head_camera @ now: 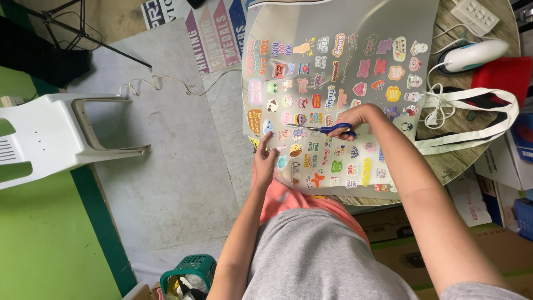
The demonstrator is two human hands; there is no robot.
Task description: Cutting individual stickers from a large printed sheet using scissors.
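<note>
A large glossy sheet [344, 50] covered with several small colourful stickers lies over the edge of a round wooden table [444, 166]. My right hand [355, 118] grips blue-handled scissors [327, 129] whose blades point left across the sheet's lower part. My left hand [265, 161] pinches the sheet's near left edge, just below the blade tips.
A white and teal handheld device [472, 54] with a white cord, a power strip [473, 13] and a bag with white straps [477, 116] lie on the table. A white plastic chair [50, 136] stands left. A green basket [191, 272] sits on the floor; cardboard boxes [400, 239] lie under the table.
</note>
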